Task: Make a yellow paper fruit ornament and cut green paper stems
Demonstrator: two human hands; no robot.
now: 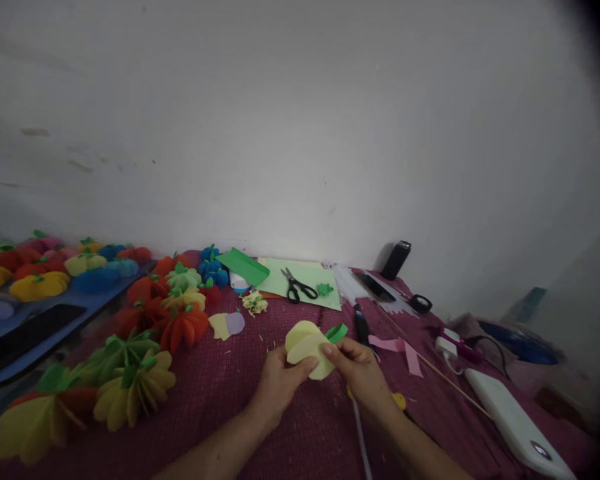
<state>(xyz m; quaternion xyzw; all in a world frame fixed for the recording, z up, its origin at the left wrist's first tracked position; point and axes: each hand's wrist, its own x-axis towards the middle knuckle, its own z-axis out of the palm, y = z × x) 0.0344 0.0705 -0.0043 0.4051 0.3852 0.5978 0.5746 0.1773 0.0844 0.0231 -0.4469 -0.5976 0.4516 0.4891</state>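
A pale yellow paper pumpkin (307, 340) of folded rounded pieces is between my hands, above the maroon checked cloth. My left hand (279, 377) grips its left side, the thumb pressed on the front piece. My right hand (363, 368) pinches its right edge near a green paper stem (337, 333) that sticks out at the upper right. My other fingers are partly hidden behind the paper. Beyond my hands, black-handled scissors (300, 289) lie on a light green sheet (275, 268). Left of my hands are yellow and lilac paper pieces (221, 326).
Many finished paper pumpkins (133, 388) crowd the left side. Paper scraps (255, 303) and a green sheet (245, 267) lie ahead. On the right are a pink strip (413, 360), a thin stick (453, 385), tape (421, 304), a black cylinder (396, 260) and a white power bank (510, 417).
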